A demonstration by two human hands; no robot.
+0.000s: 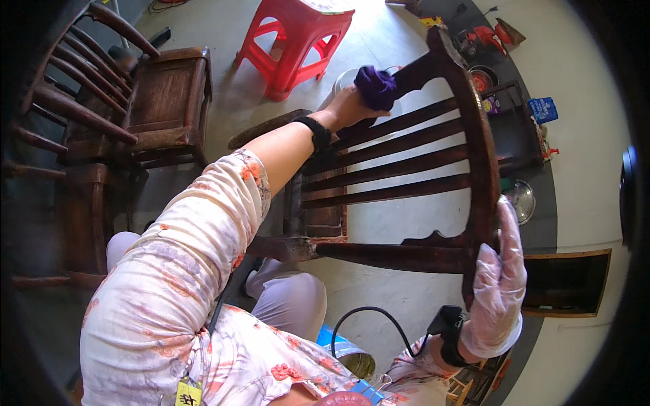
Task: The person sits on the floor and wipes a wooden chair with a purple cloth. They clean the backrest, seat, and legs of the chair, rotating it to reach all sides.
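A dark wooden chair (pixel 481 167) with a spindled back stands before me. My left hand (pixel 350 107) reaches across to the far side of its back and grips a bunched purple cloth (pixel 377 87). This cloth touches the far post of the chair back. At the near end of the top rail, my right hand (pixel 500 284), in a clear plastic glove, holds the rail's outer edge. Both wrists carry black straps, and a black cable (pixel 373 309) runs to the right one.
More dark wooden chairs (pixel 165 96) crowd the left. A red plastic stool (pixel 292 56) stands at the far side, near a whitish bucket (pixel 345 78). Close to my legs is a blue-and-white bucket (pixel 350 350). Along the right wall lie a metal bowl (pixel 521 200) and a blue packet (pixel 542 110).
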